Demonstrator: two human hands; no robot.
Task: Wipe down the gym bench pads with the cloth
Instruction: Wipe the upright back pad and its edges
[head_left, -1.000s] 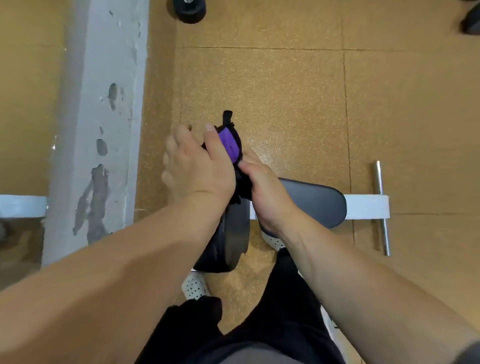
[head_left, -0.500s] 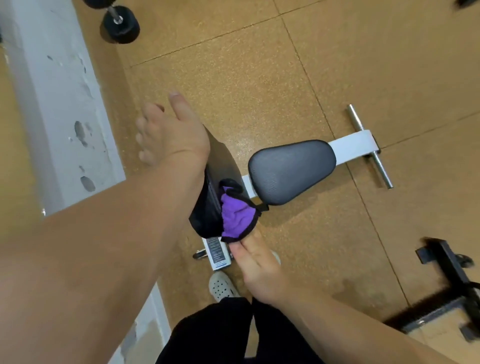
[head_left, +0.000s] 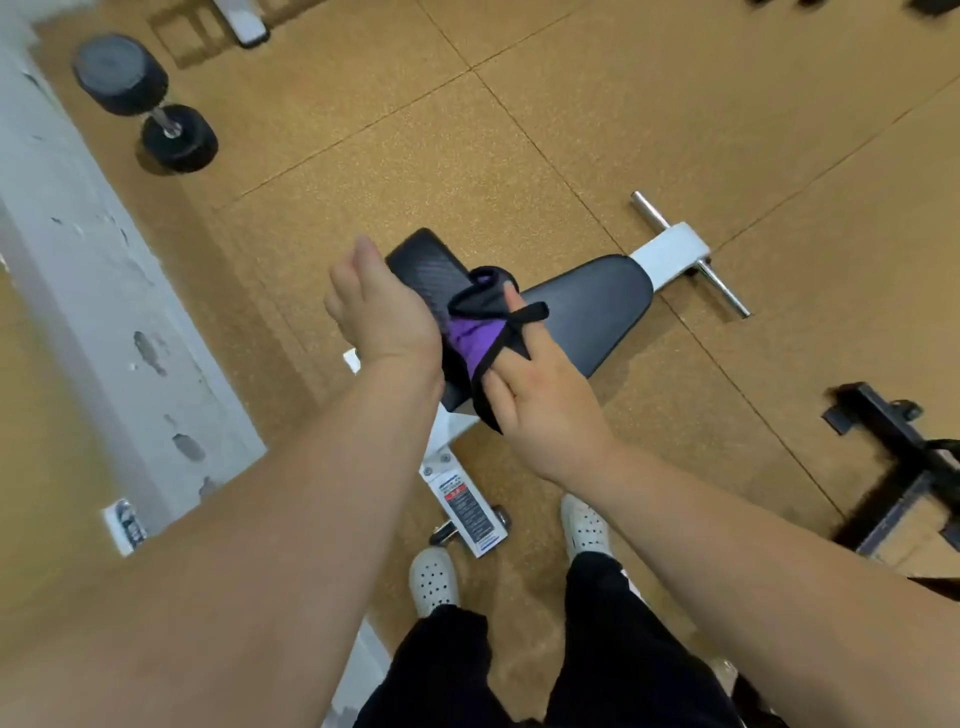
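The gym bench has a raised black back pad (head_left: 421, 265) and a flat black seat pad (head_left: 587, 306) on a white frame (head_left: 670, 252). My left hand (head_left: 379, 317) holds the back pad's left edge, thumb pointing up; its fingers are hidden behind the pad. My right hand (head_left: 545, 400) holds a purple cloth with black trim (head_left: 470, 332) against the face of the back pad. Its fingers lie straight over the cloth, and a black strap of the cloth crosses them.
A black dumbbell (head_left: 150, 104) lies on the cork-coloured floor at the upper left. A chipped white pillar (head_left: 78, 291) runs down the left side. A black equipment foot (head_left: 893, 452) sits at the right. My white shoes (head_left: 434, 579) stand by the bench's near end.
My right hand has carried the cloth up the back pad from its lower end to its middle. My left hand stays on the pad's left edge. The view has swung round.
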